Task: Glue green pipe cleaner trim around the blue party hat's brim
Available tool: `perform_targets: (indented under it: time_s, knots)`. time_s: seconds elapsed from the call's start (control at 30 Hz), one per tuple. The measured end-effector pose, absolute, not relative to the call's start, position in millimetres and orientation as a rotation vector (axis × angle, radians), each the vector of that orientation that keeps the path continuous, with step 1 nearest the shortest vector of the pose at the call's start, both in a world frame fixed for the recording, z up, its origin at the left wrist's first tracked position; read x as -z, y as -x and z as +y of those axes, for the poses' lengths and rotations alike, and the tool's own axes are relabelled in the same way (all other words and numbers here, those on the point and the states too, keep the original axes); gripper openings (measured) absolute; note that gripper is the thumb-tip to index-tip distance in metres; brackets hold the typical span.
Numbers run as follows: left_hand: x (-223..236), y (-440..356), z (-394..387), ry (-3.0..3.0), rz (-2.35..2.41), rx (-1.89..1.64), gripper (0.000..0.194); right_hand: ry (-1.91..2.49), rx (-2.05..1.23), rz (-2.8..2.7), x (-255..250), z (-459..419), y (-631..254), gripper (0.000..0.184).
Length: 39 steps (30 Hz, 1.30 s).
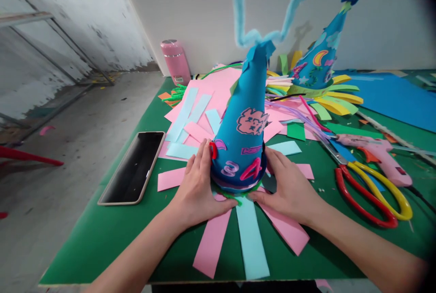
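Observation:
A blue paper party hat [240, 106] stands upright before me on the green table. Pink cutouts and numbers decorate it, and light-blue pipe cleaner [240, 16] bends up from its tip. Pink and light-blue paper strips [252, 238] fan out flat around its base. My left hand [199, 188] presses against the lower left side, fingers along the cone and thumb by the bottom rim. On the opposite side, my right hand [288, 184] grips the base with its thumb near the front rim. The fingertips behind the hat are partly hidden.
A phone [132, 168] lies at left, with a pink bottle [176, 62] behind. Scissors [368, 188] and a pink glue gun [381, 154] lie at right. Pink paper sheets [221, 81] and another decorated hat [320, 57] are at the back. The table's left edge drops to the floor.

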<state>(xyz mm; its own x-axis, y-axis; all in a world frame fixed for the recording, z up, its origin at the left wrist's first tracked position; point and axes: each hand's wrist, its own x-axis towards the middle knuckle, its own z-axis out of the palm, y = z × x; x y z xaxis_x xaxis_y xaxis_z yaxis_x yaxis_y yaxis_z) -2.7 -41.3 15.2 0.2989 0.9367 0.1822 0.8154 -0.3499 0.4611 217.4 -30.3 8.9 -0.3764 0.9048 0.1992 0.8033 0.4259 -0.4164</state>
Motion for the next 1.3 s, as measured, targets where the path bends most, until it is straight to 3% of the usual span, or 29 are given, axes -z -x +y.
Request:
perform_targets:
  time_s: [1.3]
  knots:
    - [-16.1, -6.7, -48.9, -2.335, 1.714, -0.699, 0.108, 1.410, -0.393, -2.279, -5.4, -30.0, -220.0, 0.093]
